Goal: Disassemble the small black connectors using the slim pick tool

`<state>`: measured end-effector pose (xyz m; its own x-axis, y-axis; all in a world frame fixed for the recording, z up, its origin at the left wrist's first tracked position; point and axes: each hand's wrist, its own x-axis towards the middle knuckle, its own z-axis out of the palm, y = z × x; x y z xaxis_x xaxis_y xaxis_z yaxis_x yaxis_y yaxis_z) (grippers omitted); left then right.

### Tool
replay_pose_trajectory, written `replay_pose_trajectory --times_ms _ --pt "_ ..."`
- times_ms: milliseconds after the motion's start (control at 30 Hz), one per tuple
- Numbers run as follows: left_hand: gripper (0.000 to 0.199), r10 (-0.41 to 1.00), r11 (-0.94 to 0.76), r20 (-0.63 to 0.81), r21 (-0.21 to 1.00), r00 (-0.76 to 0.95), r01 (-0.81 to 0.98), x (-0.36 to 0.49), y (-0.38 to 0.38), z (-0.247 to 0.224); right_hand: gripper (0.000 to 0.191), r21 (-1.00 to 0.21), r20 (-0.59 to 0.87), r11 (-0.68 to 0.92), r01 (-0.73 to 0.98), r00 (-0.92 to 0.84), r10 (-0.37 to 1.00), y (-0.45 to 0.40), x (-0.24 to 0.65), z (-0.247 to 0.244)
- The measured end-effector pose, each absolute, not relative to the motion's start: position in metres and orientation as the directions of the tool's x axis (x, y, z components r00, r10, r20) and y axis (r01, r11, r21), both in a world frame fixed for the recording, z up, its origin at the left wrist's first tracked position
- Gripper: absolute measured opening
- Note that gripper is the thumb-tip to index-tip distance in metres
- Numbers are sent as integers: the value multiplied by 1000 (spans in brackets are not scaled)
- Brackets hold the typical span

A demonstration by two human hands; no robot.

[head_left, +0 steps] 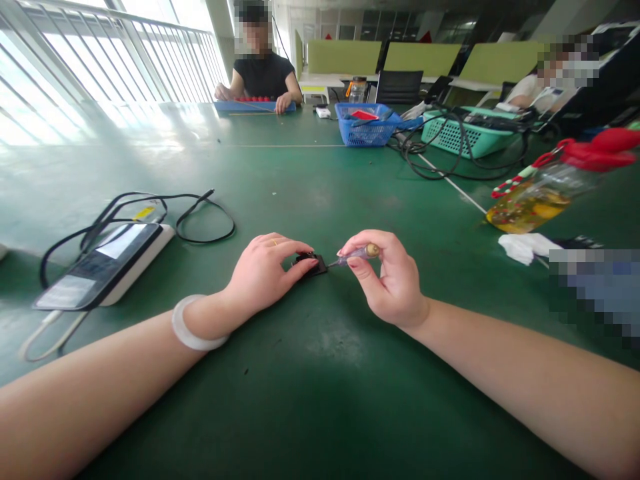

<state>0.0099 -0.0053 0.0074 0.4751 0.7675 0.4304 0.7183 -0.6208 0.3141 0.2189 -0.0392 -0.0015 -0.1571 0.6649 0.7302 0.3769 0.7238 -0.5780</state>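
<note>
The left hand (263, 268) pinches a small black part (321, 265) low over the middle of the tabletop (320, 407); the right hand (393, 279) pinches a screwdriver-like tool (356, 256), its tip at or just beside the part's right edge. Work seems under way; what is finished or left cannot be told. Left, beyond a white device (136, 265), a yellow label (145, 213) is unreadable; no brand is legible

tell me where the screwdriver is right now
In the head view, the screwdriver is just right of centre, held in the right hand, its tip pointing left at the small black part in the left hand.
</note>
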Motion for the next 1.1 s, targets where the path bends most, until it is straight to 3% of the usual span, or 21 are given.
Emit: replay_pose_trajectory --times_ms 233,400,600,767,900,1100 --pt "27 715 -684 404 234 571 691 10 -5 5 28 -509 736 765 393 -262 624 -37 218 0" --pt "31 720 -683 361 213 593 699 13 -6 6 11 -440 762 782 441 -278 585 -30 215 -1" --pt "66 729 -683 312 279 609 675 15 -9 -1 16 -367 752 709 603 -255 607 -20 207 -13" --pt "56 794 -604 261 430 549 671 14 -5 -8 23 -357 613 597 718 -302 730 -15 203 -20" --pt "52 774 -630 257 407 578 661 16 0 -11 23 -316 497 562 765 -371 784 -13 200 -21" --pt "52 764 -644 238 353 600 679 18 4 -12 24 -278 445 469 839 -320 836 -12 198 -21"
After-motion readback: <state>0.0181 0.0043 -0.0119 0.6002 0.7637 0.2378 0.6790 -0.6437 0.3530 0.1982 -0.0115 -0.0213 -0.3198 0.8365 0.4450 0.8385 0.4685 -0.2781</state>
